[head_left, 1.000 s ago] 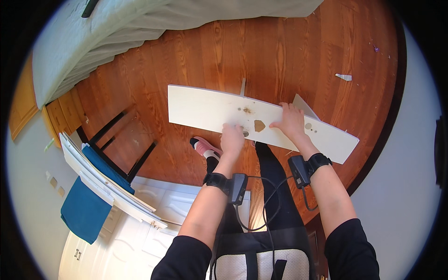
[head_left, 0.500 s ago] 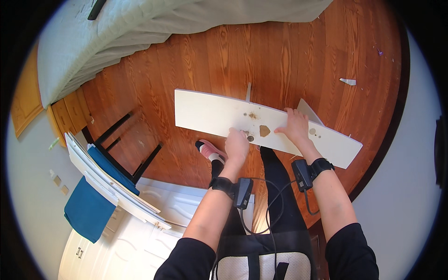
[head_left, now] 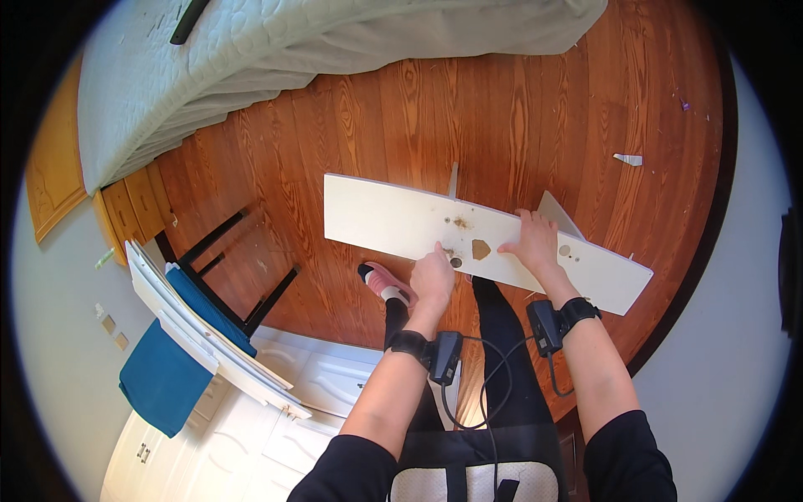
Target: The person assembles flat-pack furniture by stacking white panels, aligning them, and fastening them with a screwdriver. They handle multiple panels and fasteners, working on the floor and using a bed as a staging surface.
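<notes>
A long white board (head_left: 381, 216) lies slantwise in front of me, with brown stains, small holes and a bare brown patch on its face. My left hand (head_left: 432, 274) is closed at its near edge, one digit stretched onto the surface beside a round dark hole; the other fingertips are hidden. Further right, my right hand (head_left: 535, 244) holds the board, its fingers at the far edge and its thumb spread across the face. Behind the board, a narrow upright piece (head_left: 453, 180) and a pale angled panel (head_left: 560, 214) stick out.
A bed with a pale quilted cover (head_left: 335, 42) stands at the far side. To the left are a black-legged chair with blue fabric (head_left: 166, 381) and stacked white panels (head_left: 205, 347). A white scrap (head_left: 627, 159) lies on the wooden floor (head_left: 368, 117). Cables hang between my wrist devices.
The whole view has shifted slightly, so the board appears lower and further right. My left hand has drawn back a little towards the near edge; the right hand keeps its hold.
</notes>
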The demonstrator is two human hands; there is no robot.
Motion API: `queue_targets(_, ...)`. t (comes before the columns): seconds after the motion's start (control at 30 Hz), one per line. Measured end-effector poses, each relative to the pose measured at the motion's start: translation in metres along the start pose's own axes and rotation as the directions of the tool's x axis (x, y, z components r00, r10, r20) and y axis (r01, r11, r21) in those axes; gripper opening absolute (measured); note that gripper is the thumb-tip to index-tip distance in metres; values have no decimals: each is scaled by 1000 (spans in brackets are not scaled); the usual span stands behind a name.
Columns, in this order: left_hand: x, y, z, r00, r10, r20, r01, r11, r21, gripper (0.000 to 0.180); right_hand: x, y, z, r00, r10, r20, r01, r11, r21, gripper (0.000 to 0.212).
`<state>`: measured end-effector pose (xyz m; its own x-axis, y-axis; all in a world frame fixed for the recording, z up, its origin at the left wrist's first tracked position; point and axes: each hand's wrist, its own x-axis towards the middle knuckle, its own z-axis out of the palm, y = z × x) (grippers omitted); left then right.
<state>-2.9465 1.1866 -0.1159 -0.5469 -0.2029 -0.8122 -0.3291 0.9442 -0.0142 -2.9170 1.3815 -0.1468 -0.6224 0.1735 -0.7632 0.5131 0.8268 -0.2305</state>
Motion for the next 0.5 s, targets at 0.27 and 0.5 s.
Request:
queue_targets(0.27, -2, 3, -5, 995, 92, -46, -91, 996, 20, 54, -1, -1, -1, 1000, -1, -16, 1, 1000, -8, 78)
queue_targets(0.5, 0, 2, -4, 994, 91, -59, -91, 996, 4, 53, -1, 2, 2, 999, -20, -35, 21, 1000, 4, 77)
